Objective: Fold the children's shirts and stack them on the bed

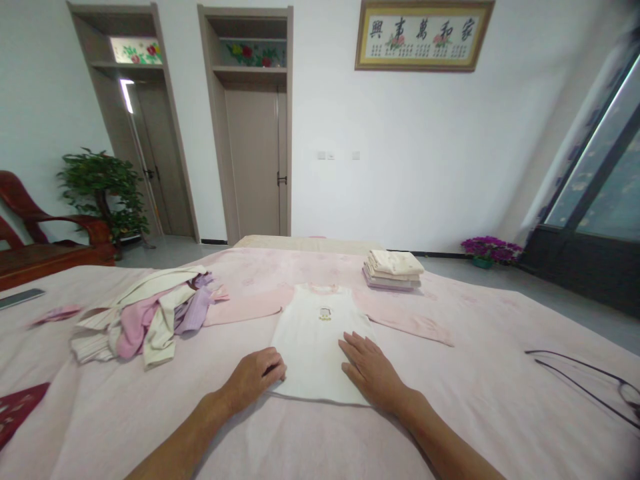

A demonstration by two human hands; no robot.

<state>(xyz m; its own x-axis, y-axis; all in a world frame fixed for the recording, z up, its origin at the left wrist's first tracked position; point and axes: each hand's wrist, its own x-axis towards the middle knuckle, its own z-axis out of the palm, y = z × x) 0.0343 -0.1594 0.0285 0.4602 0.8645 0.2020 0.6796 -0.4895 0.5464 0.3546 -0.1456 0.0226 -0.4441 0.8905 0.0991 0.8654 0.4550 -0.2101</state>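
Note:
A small long-sleeved shirt [313, 353] with a white body and pink sleeves lies spread flat on the pink bed cover [280, 440]. Its neckline points away from me, and a small printed motif shows on the chest. My left hand [257, 377] is closed, its curled fingers on the lower left side edge of the shirt. My right hand [373, 363] lies flat with fingers extended on the lower right part of the shirt's body. Both sleeves stretch out to the sides.
A loose heap of clothes [150, 317] lies to the left, beside the left sleeve. Beyond the right sleeve sits a stack of folded clothes [393, 270]. Eyeglasses [590, 373] rest at the right, a phone [21, 298] at the far left.

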